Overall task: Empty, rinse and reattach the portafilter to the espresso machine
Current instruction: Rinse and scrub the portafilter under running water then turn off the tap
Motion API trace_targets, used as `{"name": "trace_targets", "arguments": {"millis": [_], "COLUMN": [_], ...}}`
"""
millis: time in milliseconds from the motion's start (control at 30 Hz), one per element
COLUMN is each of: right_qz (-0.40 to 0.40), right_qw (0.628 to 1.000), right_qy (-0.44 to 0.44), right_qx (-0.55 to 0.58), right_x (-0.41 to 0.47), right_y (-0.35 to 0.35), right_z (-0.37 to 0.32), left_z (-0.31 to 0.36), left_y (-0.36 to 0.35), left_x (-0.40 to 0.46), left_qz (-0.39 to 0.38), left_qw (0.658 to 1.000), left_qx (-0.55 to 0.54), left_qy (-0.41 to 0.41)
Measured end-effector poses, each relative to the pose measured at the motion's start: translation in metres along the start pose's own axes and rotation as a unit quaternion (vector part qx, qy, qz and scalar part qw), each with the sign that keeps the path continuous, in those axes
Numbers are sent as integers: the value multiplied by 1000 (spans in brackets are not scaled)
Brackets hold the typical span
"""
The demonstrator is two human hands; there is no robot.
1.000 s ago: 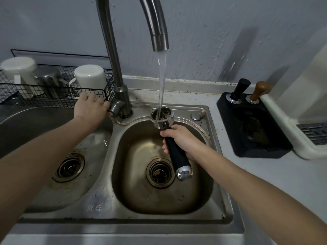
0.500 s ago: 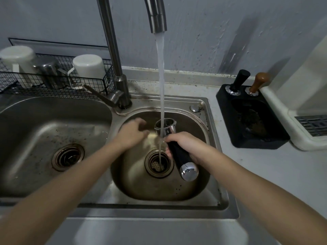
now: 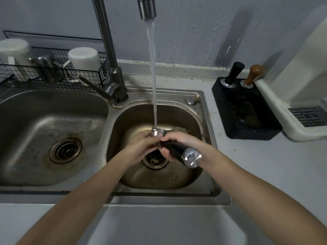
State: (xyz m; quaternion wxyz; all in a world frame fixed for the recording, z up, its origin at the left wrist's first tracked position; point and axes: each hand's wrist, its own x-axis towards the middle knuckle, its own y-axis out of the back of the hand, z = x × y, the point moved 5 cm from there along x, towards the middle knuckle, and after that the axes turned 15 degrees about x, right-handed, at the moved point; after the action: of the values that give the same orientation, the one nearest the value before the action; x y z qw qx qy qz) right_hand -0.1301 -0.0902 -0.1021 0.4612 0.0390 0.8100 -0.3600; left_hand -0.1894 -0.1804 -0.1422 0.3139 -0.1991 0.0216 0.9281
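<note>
Over the right basin of the sink [image 3: 208, 184], near its back edge, my right hand [image 3: 178, 144] grips the portafilter [image 3: 174, 147] by its black handle, basket under the running water [image 3: 153, 76]. My left hand [image 3: 141, 147] has left the tap lever and now cups the metal basket, so rinsing is underway. I can read no brand or writing anywhere.

The right hand [image 3: 178, 142] grips the black handle of the portafilter [image 3: 178, 151] above the right sink basin [image 3: 200, 124]. The left hand [image 3: 141, 145] holds its metal head under the water stream [image 3: 153, 76] from the faucet [image 3: 146, 7]. 2 tampers [image 3: 235, 72] stand in a black knock box [image 3: 247, 128] on the counter.
</note>
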Motion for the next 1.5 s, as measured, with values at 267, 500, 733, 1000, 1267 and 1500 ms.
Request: {"name": "trace_targets", "arguments": {"millis": [267, 500, 733, 1000, 1267, 1500], "right_qz": [-46, 13, 55, 93, 41, -18], "right_qw": [999, 990, 966, 911, 954, 972], "right_qy": [-17, 76, 158, 223, 165, 134], "right_qx": [-22, -115, -197, -334, -249, -191], "right_x": [8, 19, 21, 21, 25, 28], "right_y": [6, 13, 22, 21, 27, 29], "right_z": [7, 1, -11, -26, -17, -11], "left_z": [24, 20, 9, 5, 10, 19], "left_y": [20, 22, 9, 0, 10, 17], "left_x": [-2, 0, 4, 10, 20, 25], "left_qz": [60, 61, 46, 92, 135, 34], "left_qw": [977, 991, 998, 988, 984, 963], "left_qx": [202, 119, -26, -89, 64, 211], "left_qy": [-34, -17, 46, 90, 98, 165]}}
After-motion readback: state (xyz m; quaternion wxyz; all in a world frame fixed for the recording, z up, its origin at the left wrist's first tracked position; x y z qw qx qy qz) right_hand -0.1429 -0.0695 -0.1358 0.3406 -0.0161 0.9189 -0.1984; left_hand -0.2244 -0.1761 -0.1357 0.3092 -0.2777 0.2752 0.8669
